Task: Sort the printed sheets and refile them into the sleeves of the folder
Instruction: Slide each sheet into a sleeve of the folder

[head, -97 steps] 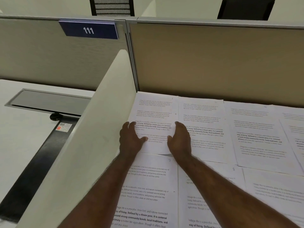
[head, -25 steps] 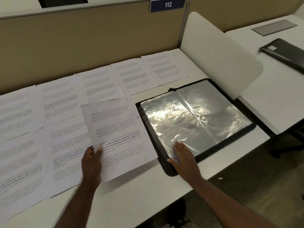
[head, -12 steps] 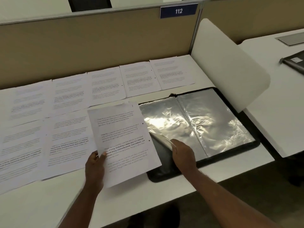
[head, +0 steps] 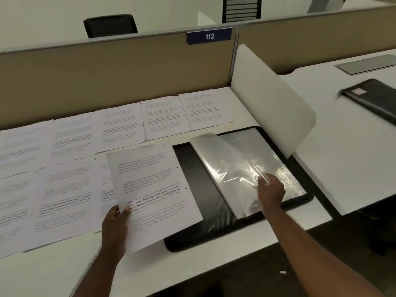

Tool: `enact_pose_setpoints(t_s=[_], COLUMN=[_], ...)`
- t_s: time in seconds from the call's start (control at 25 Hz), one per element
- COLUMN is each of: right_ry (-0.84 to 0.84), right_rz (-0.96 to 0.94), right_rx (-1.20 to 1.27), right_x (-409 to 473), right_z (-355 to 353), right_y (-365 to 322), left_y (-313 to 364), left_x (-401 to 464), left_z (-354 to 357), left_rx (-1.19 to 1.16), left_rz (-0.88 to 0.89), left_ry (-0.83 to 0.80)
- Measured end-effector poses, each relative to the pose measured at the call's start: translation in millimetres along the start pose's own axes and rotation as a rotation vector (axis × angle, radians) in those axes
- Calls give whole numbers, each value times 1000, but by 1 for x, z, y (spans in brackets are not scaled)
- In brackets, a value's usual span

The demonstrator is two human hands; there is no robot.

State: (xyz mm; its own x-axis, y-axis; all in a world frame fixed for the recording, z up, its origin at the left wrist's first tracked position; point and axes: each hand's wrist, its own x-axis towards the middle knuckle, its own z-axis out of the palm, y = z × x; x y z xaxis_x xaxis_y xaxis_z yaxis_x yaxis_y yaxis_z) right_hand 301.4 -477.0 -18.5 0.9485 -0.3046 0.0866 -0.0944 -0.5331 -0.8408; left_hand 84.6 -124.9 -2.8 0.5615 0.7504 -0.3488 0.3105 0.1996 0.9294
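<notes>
Printed sheet [head: 153, 194] white, hole-punched, sleeve [head: 231, 174] glossy, crinkled, lifted

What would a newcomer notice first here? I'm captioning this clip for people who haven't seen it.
First, the printed sheet that the left hand holds up at centre. Next, the black folder open to its right, where the right hand lifts a shiny clear sleeve. Behind, rows of sheets cover the white desk.
</notes>
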Motion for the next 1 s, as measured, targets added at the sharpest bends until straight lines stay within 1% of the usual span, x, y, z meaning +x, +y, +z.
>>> enact_pose_setpoints(t_s=[0.16,0.24,0.36,0.48,0.52,0.56,0.68,0.72,0.76,0.8,0.92,1.0], right_ry=[79,115,160,196,209,218,207,160,76,-44,-503,-704], right_rz=[130,225,325,377,368,316,-66,-145,-169,-126,149,243], right_rx=[78,126,126,121,103,65,-77,-75,-22,70,399,562], right_x=[26,39,54,58,56,52,30,18,4,-13,-64,-90], right_z=[-19,-32,-46,-54,-55,-54,-46,-42,-37,-33,-27,-25], right_y=[25,34,53,73,74,73,47,34,21,6,-29,-34], left_y=[0,-2,-4,-5,-7,-8,-10,-9,-8,-7,-6,-1], left_x=[-4,-4,-4,-5,-5,-4,-4,-6,-8,-10,-14,-23], left_z=[6,7,13,20,22,24,37,44,52,61,90,113], left_rx=[6,17,31,31,33,36,28,18,3,-25,-138,-197], left_rz=[25,36,41,39,32,23,9,-1,-16,-35,-73,-88], left_ry=[3,-4,-7,-24,-31,-36,-65,-82,-100,-123,-196,-223])
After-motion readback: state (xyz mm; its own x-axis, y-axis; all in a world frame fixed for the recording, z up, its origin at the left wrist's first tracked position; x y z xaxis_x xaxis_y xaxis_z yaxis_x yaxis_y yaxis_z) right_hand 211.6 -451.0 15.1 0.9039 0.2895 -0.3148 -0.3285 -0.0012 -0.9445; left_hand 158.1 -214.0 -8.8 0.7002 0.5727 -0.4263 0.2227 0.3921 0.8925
